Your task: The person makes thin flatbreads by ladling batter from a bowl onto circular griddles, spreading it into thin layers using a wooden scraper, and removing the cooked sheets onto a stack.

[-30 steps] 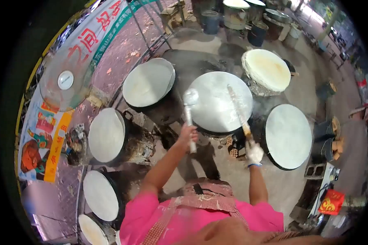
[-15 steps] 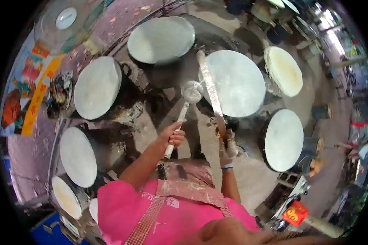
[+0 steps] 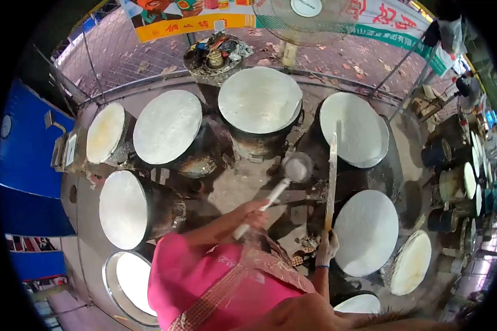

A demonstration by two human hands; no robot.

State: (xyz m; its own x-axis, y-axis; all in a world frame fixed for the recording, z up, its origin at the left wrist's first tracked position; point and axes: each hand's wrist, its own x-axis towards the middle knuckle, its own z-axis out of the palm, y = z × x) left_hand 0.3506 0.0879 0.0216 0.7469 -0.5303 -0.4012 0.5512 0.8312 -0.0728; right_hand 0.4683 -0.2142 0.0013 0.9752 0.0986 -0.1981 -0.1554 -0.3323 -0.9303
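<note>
My left hand (image 3: pixel 255 215) is closed around the pale handle of a ladle (image 3: pixel 298 167), whose round bowl hangs over the gap between the stoves. In my gloved right hand (image 3: pixel 328 247) is the lower end of a long, flat wooden spatula (image 3: pixel 331 185) coated in white. Its blade points forward, the tip over the edge of a round griddle (image 3: pixel 354 129) covered with a white layer. Beside the right hand lies another white-covered griddle (image 3: pixel 367 231). Ahead of the ladle stands a third griddle (image 3: pixel 259 99) on a blackened drum stove (image 3: pixel 254 146).
More covered griddles, including one at the left (image 3: pixel 168 127) and one lower left (image 3: pixel 123 209), ring me. A basin (image 3: pixel 109 267) of white liquid stands behind on the left. A fan (image 3: pixel 306 19), a bin of rubbish (image 3: pixel 215 58) and a wire fence (image 3: pixel 102 69) stand ahead.
My view has swung left, so the griddles shift rightward in the picture and the basin comes into sight. Both hands keep hold of the ladle and the spatula.
</note>
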